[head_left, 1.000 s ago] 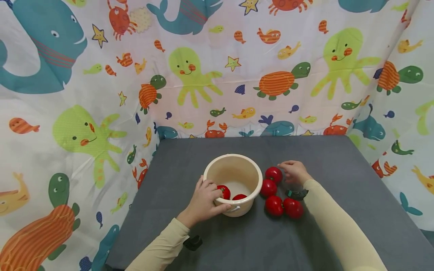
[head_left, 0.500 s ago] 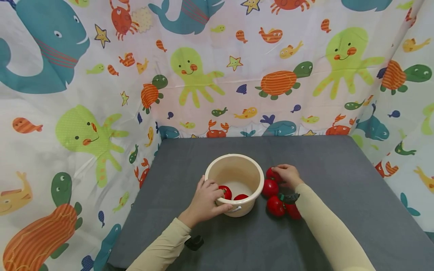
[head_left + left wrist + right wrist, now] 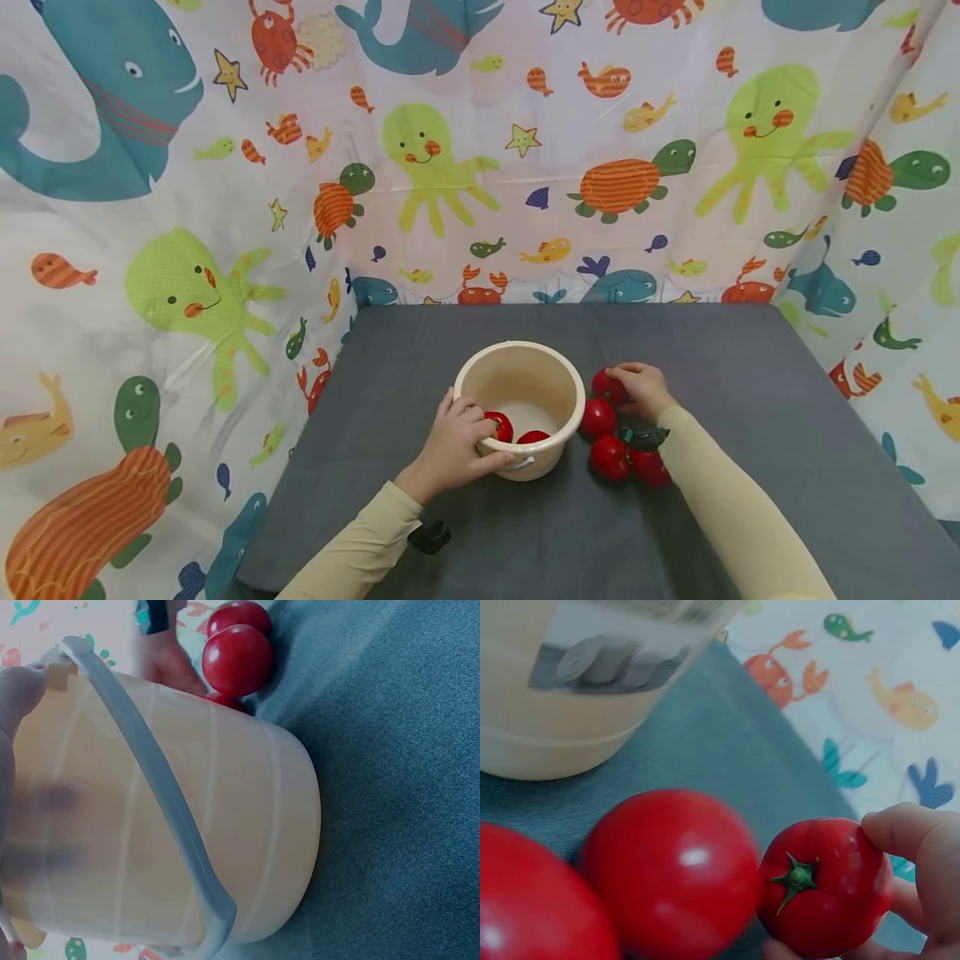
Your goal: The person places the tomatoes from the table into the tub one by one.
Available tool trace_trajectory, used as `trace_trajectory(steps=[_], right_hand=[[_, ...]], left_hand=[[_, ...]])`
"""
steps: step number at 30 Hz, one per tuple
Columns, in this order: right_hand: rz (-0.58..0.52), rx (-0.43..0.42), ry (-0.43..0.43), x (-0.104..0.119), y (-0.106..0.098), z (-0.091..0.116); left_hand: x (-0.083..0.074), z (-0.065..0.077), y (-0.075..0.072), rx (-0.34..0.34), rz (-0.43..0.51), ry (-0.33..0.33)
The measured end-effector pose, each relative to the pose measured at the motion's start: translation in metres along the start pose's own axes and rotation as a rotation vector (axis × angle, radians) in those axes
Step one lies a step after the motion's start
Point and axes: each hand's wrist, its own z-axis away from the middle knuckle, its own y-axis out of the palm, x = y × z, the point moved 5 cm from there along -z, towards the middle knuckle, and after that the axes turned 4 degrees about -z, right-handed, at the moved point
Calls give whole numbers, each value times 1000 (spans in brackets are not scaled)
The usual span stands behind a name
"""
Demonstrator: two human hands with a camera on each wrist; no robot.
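A cream bucket (image 3: 551, 460) stands upright mid-table, its grey handle (image 3: 169, 795) hanging down its side in the left wrist view. My left hand (image 3: 452, 442) grips its near-left rim, fingers over the edge and thumb outside. Two red tomatoes (image 3: 499, 427) lie inside on the bottom. To the right of the bucket, my right hand (image 3: 643, 388) holds the farthest tomato (image 3: 825, 889) between thumb and fingers; its green stem faces the right wrist camera. Right beside it sits another tomato (image 3: 597, 417), with two more tomatoes (image 3: 611, 457) nearer me.
Dark grey cloth covers the table (image 3: 405, 358). Behind it and along both sides hang white curtains (image 3: 465, 150) printed with sea animals. A dark band (image 3: 643, 438) is on my right wrist and another band (image 3: 429, 538) on my left.
My right hand has moved left onto the farthest tomato and now holds it, its wrist passing over the nearer tomatoes. The left hand keeps its grip on the bucket, which stays in place.
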Motion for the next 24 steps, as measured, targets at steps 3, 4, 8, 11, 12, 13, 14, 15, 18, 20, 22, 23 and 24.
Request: trace_trajectory(steps=[3,4,8,11,12,13,14,15,18,20,22,23,24], right_hand=[[-21,2,-25,17,-7,4],[-19,5,-37,26,-10,7],[0,30,-104,66,-15,18],[-26,58,-137,97,-12,28],[-38,71,-145,106,-10,31],[-49,81,-153,115,-7,35],[-52,89,-160,123,-4,37],[-56,99,-167,130,0,41],[-50,142,-187,145,13,50],[-35,172,-197,149,23,55],[-16,206,-206,151,34,61],[0,218,-210,150,39,63],[11,232,-213,149,45,65]], left_hand=[[0,0,1,-2,3,6],[0,0,0,-5,3,8],[1,0,1,-16,8,13],[1,0,0,-14,8,13],[1,0,0,-13,6,11],[1,0,-1,-12,5,10],[1,-1,-1,-12,4,10],[1,-1,-1,-11,4,8],[0,-1,-2,-10,4,2],[0,-1,-2,-12,3,1],[0,-1,-1,-10,4,2],[-1,0,-1,-11,4,4],[-1,0,-1,-8,5,4]])
